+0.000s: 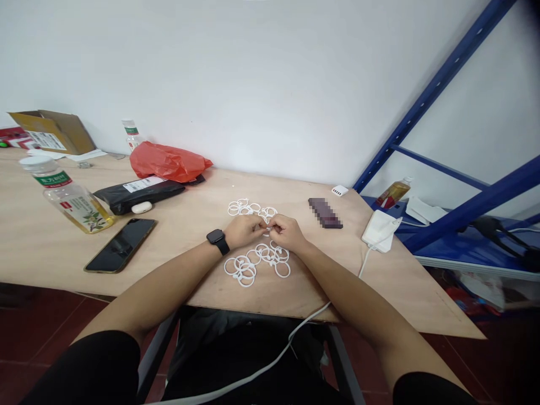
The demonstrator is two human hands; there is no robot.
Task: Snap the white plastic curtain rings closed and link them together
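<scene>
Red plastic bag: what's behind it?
A white-capped bottle stands behind the bag; its top shows, while its lower part is covered. Anything else hidden there can't be seen.

Wood-toned desk (405, 304). Left side: one clear bottle (73, 199) with white cap stands upright; one dark-screened phone (122, 246) lies flat near it; one small white case (142, 207) sits beside a labelled black parcel (139, 196); one red plastic bag (166, 161) lies by the parcel; one open cardboard box (82, 135) stands near the wall (261, 84). Right side: one white adapter (379, 230), cabled. Beyond: blue shelving (426, 93), one tilted bottle of amber liquid (394, 193).
</scene>
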